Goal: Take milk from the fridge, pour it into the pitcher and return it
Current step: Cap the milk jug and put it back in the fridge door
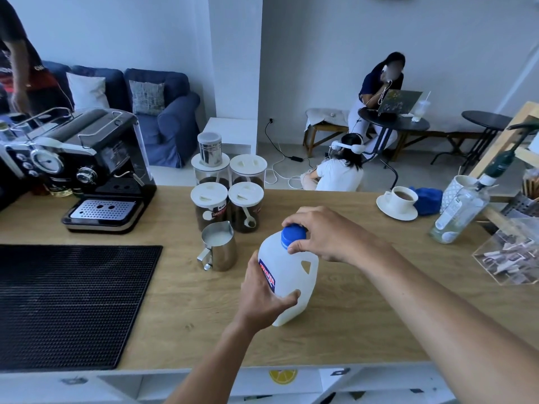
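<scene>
A white plastic milk jug (291,275) with a red and blue label stands upright on the wooden counter (350,316). My left hand (262,298) grips the jug's lower body from the left. My right hand (323,237) pinches the blue cap (293,235) sitting on the jug's neck. Just left of the jug stands a steel pitcher (218,249) with white milk inside, its handle turned toward me. The fridge is out of sight.
A black espresso machine (87,170) sits at the back left, a black rubber mat (70,304) in front of it. Several lidded coffee jars (227,199) stand behind the pitcher. A cup on a saucer (399,202), a glass bottle (460,211) and an acrylic box (510,252) are at the right.
</scene>
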Demonstrator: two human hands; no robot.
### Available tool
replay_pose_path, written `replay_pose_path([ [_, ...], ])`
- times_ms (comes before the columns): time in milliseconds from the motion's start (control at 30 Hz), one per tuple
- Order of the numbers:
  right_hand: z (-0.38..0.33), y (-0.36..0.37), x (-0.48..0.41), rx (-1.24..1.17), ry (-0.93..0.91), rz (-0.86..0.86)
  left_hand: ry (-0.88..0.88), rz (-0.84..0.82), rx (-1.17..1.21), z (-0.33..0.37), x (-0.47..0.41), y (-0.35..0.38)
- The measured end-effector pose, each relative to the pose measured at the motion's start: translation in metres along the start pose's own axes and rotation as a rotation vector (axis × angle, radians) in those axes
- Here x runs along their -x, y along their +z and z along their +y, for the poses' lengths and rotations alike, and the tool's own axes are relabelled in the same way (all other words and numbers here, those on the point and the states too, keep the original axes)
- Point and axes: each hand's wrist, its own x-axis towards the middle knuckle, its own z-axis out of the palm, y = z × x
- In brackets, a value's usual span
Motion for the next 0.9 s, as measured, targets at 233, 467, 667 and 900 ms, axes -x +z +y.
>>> replay_pose_path([
  [233, -0.004, -0.001, -0.001, 0.028, -0.028, -0.037, -0.01, 0.001, -0.011, 0.001, -0.001, 0.0],
  [467, -0.001, -0.001, 0.0, -0.068, -0.007, -0.086, -0.023, 0.005, -0.022, 0.001, -0.002, 0.001],
  [667, -0.001, -0.003, -0.003, -0.05, 0.002, -0.098, -0.038, -0.003, -0.016, -0.001, -0.001, 0.001],
  [900, -0.016, 0.006, 0.004, 0.16, 0.132, 0.103, -0.05, -0.027, -0.01, -0.001, 0.0, 0.001],
])
